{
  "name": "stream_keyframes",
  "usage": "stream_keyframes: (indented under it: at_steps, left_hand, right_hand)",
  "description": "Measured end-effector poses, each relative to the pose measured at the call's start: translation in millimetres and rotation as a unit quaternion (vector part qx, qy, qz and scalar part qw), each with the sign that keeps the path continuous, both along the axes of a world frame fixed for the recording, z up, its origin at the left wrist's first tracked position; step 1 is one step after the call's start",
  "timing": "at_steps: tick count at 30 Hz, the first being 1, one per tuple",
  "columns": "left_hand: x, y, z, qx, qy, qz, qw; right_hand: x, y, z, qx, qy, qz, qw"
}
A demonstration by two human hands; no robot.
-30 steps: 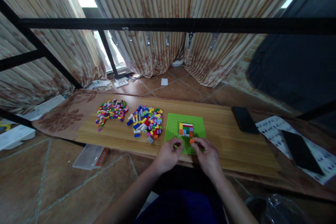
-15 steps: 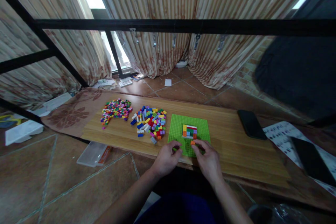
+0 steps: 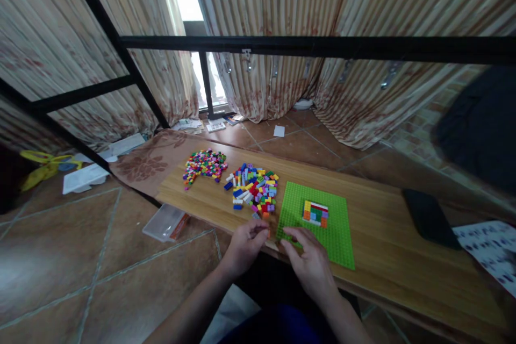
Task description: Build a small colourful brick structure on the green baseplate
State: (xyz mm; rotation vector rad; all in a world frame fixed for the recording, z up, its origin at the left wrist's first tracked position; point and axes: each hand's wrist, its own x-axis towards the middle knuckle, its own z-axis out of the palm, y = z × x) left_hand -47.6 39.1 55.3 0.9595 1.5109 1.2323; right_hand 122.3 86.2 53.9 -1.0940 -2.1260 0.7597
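Observation:
My left hand (image 3: 246, 247) is closed in a pinch near the table's front edge, left of the green baseplate (image 3: 341, 231). A small orange brick (image 3: 269, 233) shows at its fingertips, partly hidden. My right hand (image 3: 312, 260) hovers over the baseplate's front left corner, thumb and forefinger a little apart with nothing visible between them. On the baseplate sits a small rectangular build (image 3: 316, 214) of yellow, orange, white, red, green, blue and purple bricks. Beyond my left hand lies a loose pile of mixed bricks (image 3: 253, 188), with another orange brick (image 3: 265, 216) at its near edge.
A heap of smaller coloured pieces (image 3: 205, 165) lies farther left on the wooden table (image 3: 379, 215). At the right are a black phone (image 3: 429, 219) and a printed sheet (image 3: 489, 250). A clear plastic box (image 3: 165, 222) rests on the floor below the front edge.
The view has swung left. Both hands have moved left from in front of the small build; the orange brick has passed from my right fingers to my left, and the right fingers have parted.

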Motion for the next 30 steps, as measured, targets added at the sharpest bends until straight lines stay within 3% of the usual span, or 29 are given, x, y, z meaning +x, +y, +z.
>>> stream_keyframes:
  at_steps: [5,8,13,20,25,30]
  left_hand:
    - [-42.7,0.3,-5.0,0.004,0.155,0.067,0.986]
    - [-56.8,4.9,-6.3,0.007,0.22,0.088,0.971]
    - [-61.4,13.2,-11.5,0.026,0.307,0.074,0.948]
    - [-62.3,22.0,-17.4,0.07,0.348,0.063,0.933]
    - [-62.9,24.3,-17.2,0.076,0.349,0.067,0.931]
    - [-62.6,22.8,-17.1,0.08,0.345,0.086,0.931]
  right_hand:
    - [-14.0,11.7,-2.5,0.016,-0.032,0.016,0.999]
    - [-28.7,12.2,-3.4,0.033,-0.058,0.023,0.998]
    - [-60.5,6.0,-4.2,0.062,-0.133,0.012,0.989]
    - [-86.3,3.5,-5.0,0.091,-0.202,-0.039,0.974]
    - [-73.2,0.9,-6.0,0.064,-0.134,-0.031,0.988]
    - [-20.0,2.6,-11.2,0.027,-0.061,-0.086,0.994]
